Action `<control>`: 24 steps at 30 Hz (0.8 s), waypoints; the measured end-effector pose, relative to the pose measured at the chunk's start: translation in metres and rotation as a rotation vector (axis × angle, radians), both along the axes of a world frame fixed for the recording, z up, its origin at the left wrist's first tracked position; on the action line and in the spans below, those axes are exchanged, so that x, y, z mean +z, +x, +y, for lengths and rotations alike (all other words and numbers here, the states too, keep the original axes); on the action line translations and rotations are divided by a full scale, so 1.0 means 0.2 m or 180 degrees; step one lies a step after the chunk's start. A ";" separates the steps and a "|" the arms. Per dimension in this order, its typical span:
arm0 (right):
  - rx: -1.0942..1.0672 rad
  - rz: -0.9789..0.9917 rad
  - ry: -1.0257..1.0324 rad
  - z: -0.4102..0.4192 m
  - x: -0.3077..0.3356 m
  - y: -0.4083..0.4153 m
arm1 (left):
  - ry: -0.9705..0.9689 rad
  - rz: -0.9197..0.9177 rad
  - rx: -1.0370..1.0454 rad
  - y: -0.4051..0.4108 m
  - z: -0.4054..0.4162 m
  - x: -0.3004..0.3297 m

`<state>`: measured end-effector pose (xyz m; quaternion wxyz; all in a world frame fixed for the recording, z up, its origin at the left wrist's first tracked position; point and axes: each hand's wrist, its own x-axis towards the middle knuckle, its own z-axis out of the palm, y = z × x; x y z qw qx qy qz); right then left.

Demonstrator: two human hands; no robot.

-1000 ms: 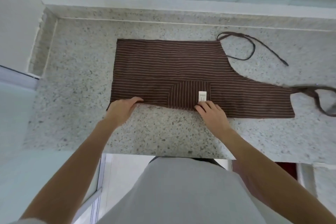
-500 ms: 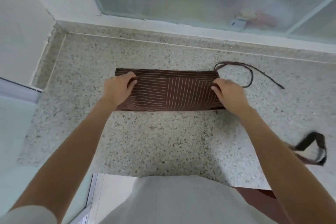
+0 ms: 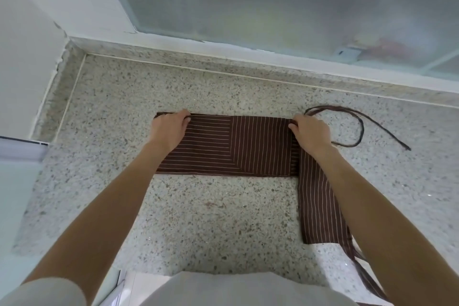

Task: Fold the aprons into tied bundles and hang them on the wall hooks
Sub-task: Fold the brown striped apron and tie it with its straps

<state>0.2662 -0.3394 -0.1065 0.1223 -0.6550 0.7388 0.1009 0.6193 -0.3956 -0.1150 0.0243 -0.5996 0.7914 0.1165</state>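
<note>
A brown apron with thin white stripes (image 3: 231,146) lies folded into a long band on the speckled stone counter (image 3: 198,218). My left hand (image 3: 170,129) grips the band's far left corner with curled fingers. My right hand (image 3: 310,131) pinches the far right corner. The bib part (image 3: 320,208) hangs back toward me along my right forearm, partly hidden by it. One thin tie strap (image 3: 357,126) loops on the counter to the right of my right hand. Another strap (image 3: 365,268) trails off the counter's near edge.
A frosted glass window (image 3: 273,2) rises behind the counter above a white sill. A white wall (image 3: 24,45) closes the left side, with a raised stone edge along it. The counter's front edge is just before my body.
The near edge of the apron has been folded away from me onto the far edge, halving it into a narrow band. Both hands moved with it from the near edge to the far corners.
</note>
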 end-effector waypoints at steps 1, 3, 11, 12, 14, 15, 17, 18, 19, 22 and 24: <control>0.0019 0.0110 -0.0014 -0.01 -0.01 0.01 | -0.0047 0.0014 -0.0019 0.01 0.00 -0.01; 0.0077 0.0328 -0.0026 -0.02 -0.03 0.02 | -0.0134 0.0069 -0.0039 0.01 -0.01 -0.02; -0.0107 0.0319 -0.0245 0.00 -0.04 0.08 | -0.0489 0.0069 0.0169 0.00 0.01 -0.07; -0.0133 -0.0001 -0.0421 0.03 -0.04 0.07 | -0.0628 -0.0016 0.0124 -0.01 0.02 -0.08; -0.0061 -0.0569 -0.0814 0.13 -0.03 0.06 | -0.0801 0.0077 -0.0056 -0.08 0.05 -0.06; -0.0058 -0.0726 -0.1037 0.22 -0.02 0.06 | -0.0806 0.0261 -0.0225 -0.13 0.08 -0.05; -0.0192 -0.0852 -0.1352 0.42 0.00 0.07 | -0.0689 0.0746 -0.0651 -0.27 0.17 -0.03; -0.0285 -0.0855 -0.1430 0.53 0.01 0.08 | -0.0585 0.0924 -0.0856 -0.35 0.23 -0.02; -0.0382 -0.0796 -0.1427 0.64 0.00 0.10 | -0.0446 0.1053 -0.1051 -0.43 0.29 -0.02; -0.0627 -0.0398 -0.1110 0.98 -0.02 0.14 | 0.0257 0.1041 -0.1446 -0.69 0.47 -0.01; -0.0794 -0.0215 -0.0743 1.12 -0.06 0.18 | 0.0677 0.0832 -0.1482 -0.79 0.53 -0.03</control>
